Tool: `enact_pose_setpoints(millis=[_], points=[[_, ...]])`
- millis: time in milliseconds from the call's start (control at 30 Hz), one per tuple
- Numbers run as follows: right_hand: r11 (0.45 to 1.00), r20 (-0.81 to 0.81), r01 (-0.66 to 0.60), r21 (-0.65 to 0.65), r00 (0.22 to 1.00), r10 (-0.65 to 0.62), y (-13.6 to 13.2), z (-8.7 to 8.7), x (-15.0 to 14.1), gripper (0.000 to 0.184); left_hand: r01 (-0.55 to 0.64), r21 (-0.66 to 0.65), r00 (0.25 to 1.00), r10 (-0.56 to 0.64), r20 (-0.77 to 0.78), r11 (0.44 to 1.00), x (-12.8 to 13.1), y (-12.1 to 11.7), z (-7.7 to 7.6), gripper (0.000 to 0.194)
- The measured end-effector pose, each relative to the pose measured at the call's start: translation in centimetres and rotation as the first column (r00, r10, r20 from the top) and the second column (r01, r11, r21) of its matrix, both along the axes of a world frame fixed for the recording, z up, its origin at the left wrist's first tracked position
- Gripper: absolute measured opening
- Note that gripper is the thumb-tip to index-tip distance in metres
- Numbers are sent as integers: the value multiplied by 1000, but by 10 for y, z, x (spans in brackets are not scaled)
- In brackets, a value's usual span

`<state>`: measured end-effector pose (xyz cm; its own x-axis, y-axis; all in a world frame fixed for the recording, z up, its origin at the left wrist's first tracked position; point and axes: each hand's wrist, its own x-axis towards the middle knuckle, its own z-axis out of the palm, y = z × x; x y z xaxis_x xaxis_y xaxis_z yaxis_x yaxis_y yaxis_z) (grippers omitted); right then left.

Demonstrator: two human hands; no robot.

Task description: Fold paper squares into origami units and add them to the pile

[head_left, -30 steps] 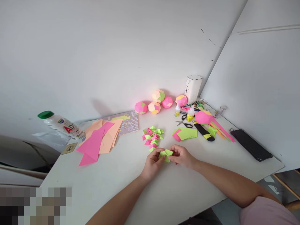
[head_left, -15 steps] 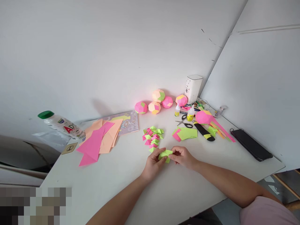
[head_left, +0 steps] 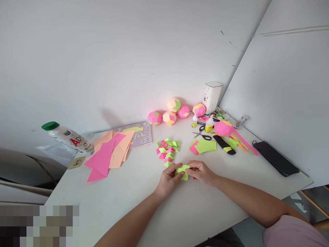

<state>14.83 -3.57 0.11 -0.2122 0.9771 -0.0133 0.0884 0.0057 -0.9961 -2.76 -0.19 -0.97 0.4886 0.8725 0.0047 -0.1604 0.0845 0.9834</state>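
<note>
The left hand (head_left: pixel 167 178) and right hand (head_left: pixel 202 172) clamp green paper (head_left: pixel 184 176) between fingers (head_left: pixel 175 167). This seems folding; the next move needs firm creasing.

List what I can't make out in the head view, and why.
All in the head view:
- Parts of the green paper: covered by the fingers of the left hand and right hand.
- Part of the notebook: under the peach sheets.
- Fine print on the glue bottles: too small.
- Lower-left corner: masked by pixel blocks.
- Rest of the sleeve: cut off by the bottom edge.
</note>
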Motion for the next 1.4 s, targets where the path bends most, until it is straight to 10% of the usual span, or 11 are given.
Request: enact_pose_setpoints(millis=[1400], points=[[993,-72,114,-15,991,-115,-1,6,-2,27,171,45,954,-154,-258,984,-4,-6,16,37]])
